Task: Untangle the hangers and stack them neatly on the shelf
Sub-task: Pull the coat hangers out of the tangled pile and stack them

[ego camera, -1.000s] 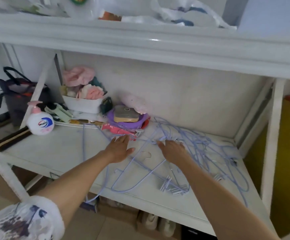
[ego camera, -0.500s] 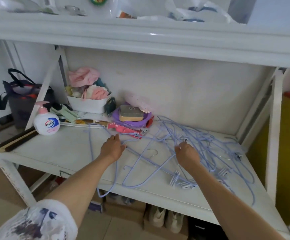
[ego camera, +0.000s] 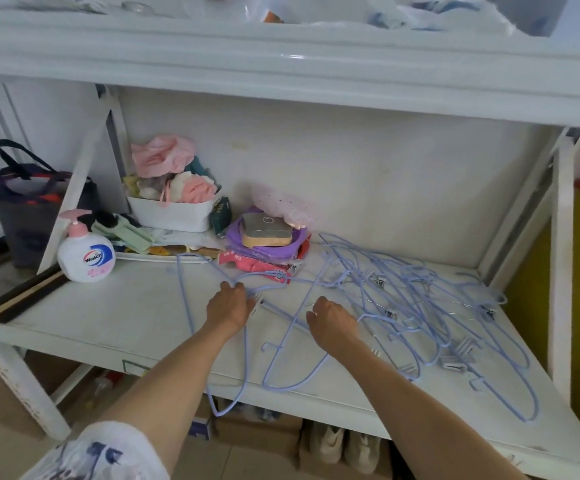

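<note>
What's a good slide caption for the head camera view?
Left hand and right hand grip tangled lilac hangers on the white shelf.

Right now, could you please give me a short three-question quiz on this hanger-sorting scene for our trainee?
1. True or false: the tangle of hangers lies on the right part of the shelf.
2. What stands at the left end of the shelf? A) the soap bottle B) a kettle C) a potted plant
3. Fill in: the left hand holds a hanger whose lower end hangs over the shelf's front ____.

Key:
1. True; the right hand rests at the tangle's near-left edge.
2. A
3. edge
</note>
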